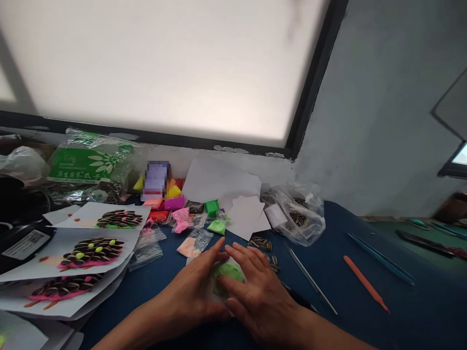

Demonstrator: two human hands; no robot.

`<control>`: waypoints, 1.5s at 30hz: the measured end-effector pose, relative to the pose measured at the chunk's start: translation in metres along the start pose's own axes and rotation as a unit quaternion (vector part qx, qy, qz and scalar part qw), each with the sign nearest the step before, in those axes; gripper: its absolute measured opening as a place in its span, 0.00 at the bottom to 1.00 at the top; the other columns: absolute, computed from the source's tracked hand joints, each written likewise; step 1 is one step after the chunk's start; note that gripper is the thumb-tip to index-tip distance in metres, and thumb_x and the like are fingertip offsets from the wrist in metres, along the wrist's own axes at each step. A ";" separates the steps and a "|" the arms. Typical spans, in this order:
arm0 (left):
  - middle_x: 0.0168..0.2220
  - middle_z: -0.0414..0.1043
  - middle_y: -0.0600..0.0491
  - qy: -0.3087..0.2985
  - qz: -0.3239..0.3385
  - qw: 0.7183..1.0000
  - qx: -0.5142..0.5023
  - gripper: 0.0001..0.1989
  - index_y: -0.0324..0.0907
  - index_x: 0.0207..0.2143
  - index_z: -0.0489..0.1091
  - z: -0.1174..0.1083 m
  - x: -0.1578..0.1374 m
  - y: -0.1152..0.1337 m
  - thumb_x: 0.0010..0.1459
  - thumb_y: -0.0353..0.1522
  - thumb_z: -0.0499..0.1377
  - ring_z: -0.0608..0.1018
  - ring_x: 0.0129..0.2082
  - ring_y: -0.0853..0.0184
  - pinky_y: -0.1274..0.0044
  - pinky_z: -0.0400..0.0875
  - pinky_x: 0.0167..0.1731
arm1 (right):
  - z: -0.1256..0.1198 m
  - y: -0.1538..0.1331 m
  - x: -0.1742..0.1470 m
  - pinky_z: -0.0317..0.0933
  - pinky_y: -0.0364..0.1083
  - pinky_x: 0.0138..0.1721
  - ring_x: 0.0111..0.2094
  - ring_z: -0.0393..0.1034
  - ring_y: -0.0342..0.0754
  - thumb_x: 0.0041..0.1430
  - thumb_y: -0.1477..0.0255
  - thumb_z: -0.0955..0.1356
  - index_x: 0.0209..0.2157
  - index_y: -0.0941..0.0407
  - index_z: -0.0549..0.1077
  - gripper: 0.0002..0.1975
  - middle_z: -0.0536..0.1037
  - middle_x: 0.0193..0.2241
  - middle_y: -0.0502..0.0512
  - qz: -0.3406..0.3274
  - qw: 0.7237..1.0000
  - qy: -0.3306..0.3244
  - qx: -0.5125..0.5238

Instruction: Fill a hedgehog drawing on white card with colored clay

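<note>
Light green modelling clay (229, 272) lies spread on a small piece of white paper (210, 294) on the blue table. My left hand (189, 279) rests along the left of the paper, fingers stretched and nothing gripped. From the right, my right hand (260, 287) reaches over the clay with fingers apart, its fingertips touching the green surface. Much of the paper is hidden beneath both hands. Loose sunflower seeds (260, 243) lie just beyond my right hand. A small bag with peach clay (188, 247) sits beyond my left fingertips.
Finished seed-hedgehog cards (93, 253) are stacked at left. Behind are colourful clay packets (181, 219), a phone (155, 180), white cards (246, 214) and a seed bag (302, 214). A clear stick (312, 278), an orange pen-like tool (367, 283) and blue tweezers (381, 258) lie at right.
</note>
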State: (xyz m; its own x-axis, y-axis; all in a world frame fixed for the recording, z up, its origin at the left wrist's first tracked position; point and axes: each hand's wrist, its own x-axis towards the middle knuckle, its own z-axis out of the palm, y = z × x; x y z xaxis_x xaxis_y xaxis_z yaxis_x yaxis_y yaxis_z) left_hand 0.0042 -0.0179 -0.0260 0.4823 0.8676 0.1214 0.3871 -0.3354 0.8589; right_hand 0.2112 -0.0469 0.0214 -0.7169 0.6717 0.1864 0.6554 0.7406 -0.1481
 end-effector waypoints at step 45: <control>0.58 0.70 0.50 0.055 -0.072 0.991 -0.098 0.23 0.45 0.58 0.65 -0.012 -0.001 0.025 0.62 0.40 0.50 0.69 0.60 0.57 0.65 0.61 0.60 | -0.008 0.003 -0.003 0.37 0.61 0.65 0.68 0.38 0.60 0.58 0.71 0.66 0.49 0.52 0.74 0.16 0.50 0.68 0.56 -0.036 0.991 -0.050 0.115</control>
State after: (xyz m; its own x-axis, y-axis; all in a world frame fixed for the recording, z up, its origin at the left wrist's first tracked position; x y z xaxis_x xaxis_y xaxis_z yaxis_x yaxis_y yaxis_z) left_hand 0.0038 -0.0231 0.0013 0.3407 0.9395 0.0347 0.2797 -0.1365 0.9503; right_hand 0.2178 -0.0468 0.0282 -0.7875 0.6065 0.1094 0.5382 0.7632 -0.3575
